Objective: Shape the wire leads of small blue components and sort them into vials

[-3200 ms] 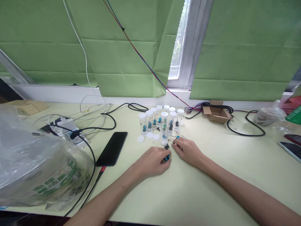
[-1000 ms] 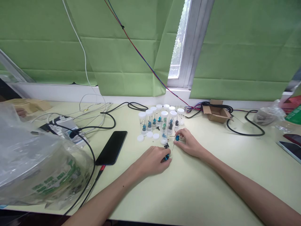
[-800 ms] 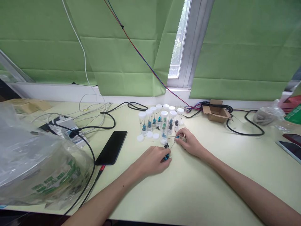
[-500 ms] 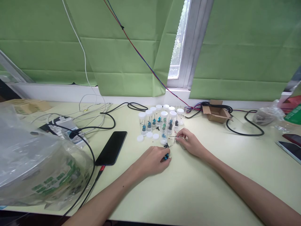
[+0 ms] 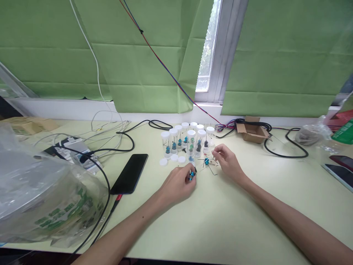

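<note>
My left hand [image 5: 180, 180] rests on the table with its fingers closed around small blue-and-black parts [image 5: 191, 176]. To the right, my right hand [image 5: 227, 161] has thumb and fingertips brought together just above the table. Whatever it pinches, if anything, is too small to make out. Between the hands lies a small blue part [image 5: 206, 161] among thin metal rods, one of them a bent rod [image 5: 213, 170]. Behind them stand several clear tubes [image 5: 191, 145] with white caps, holding blue, green and dark pieces. Loose white caps [image 5: 174, 158] lie in front of the tubes.
A black phone [image 5: 129, 173] with a plugged-in cable lies left of my left arm. Further left is a bulky clear plastic bag [image 5: 55, 198]. Behind stand a small open cardboard box [image 5: 252, 132] and black cables [image 5: 286, 154]. More phones [image 5: 338, 176] lie at the right edge.
My right hand has drawn back to the right and slightly up, uncovering the blue part and rods. My left hand has shifted slightly left and up, still holding its blue-and-black parts.
</note>
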`<control>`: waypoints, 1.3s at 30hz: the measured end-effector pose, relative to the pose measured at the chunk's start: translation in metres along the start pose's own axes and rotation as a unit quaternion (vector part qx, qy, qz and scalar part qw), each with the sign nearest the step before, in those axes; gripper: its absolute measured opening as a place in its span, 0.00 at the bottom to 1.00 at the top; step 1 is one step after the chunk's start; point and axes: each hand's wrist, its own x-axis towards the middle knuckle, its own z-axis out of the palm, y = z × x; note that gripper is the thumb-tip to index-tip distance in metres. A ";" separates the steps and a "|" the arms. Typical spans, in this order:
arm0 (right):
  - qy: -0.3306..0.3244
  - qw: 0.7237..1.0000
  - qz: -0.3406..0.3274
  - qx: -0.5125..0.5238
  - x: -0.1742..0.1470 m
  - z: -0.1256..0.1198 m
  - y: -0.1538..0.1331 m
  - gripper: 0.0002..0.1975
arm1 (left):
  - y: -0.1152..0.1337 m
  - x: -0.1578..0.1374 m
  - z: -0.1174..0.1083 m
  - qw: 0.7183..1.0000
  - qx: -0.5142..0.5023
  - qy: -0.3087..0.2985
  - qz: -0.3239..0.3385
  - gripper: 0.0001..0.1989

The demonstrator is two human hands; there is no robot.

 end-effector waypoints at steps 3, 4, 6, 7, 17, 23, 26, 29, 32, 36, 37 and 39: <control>0.018 0.999 0.009 0.039 -0.001 0.000 0.000 0.13 | -0.002 0.001 0.000 1.000 -0.010 0.010 -0.003 0.05; 0.022 0.999 0.012 0.045 -0.001 0.000 0.000 0.13 | -0.002 0.001 0.000 1.000 -0.013 0.012 -0.002 0.05; 0.031 0.998 0.015 0.052 -0.002 0.002 -0.002 0.13 | -0.003 0.001 0.001 1.000 -0.018 0.014 -0.001 0.06; 0.037 0.998 0.014 0.056 -0.003 0.002 -0.003 0.13 | -0.003 0.002 0.001 1.000 -0.022 0.014 0.000 0.05; 0.043 0.997 -0.018 0.056 -0.015 0.014 -0.019 0.10 | 0.001 0.000 -0.001 0.999 -0.027 -0.004 0.016 0.05; 0.028 0.998 -0.033 0.048 -0.018 0.016 -0.019 0.09 | 0.002 -0.001 -0.001 1.000 -0.022 -0.006 0.018 0.06; 0.023 0.998 -0.032 0.048 -0.018 0.017 -0.018 0.09 | 0.002 -0.001 -0.001 0.999 -0.025 -0.006 0.020 0.06; 0.020 0.998 -0.030 0.048 -0.018 0.017 -0.018 0.09 | 0.002 -0.001 0.000 0.999 -0.029 -0.006 0.023 0.05; 0.017 0.998 -0.030 0.046 -0.018 0.017 -0.018 0.09 | 0.001 -0.002 0.000 0.999 -0.030 -0.004 0.025 0.05; 0.010 0.999 -0.025 0.046 -0.018 0.017 -0.018 0.10 | 0.001 -0.002 0.000 0.999 -0.036 -0.008 0.028 0.05; 0.009 0.999 -0.024 0.047 -0.018 0.017 -0.018 0.10 | 0.001 -0.002 0.000 0.999 -0.038 -0.008 0.028 0.05; 0.008 0.999 -0.025 0.047 -0.018 0.016 -0.018 0.09 | 0.001 -0.002 0.001 0.999 -0.042 -0.010 0.028 0.04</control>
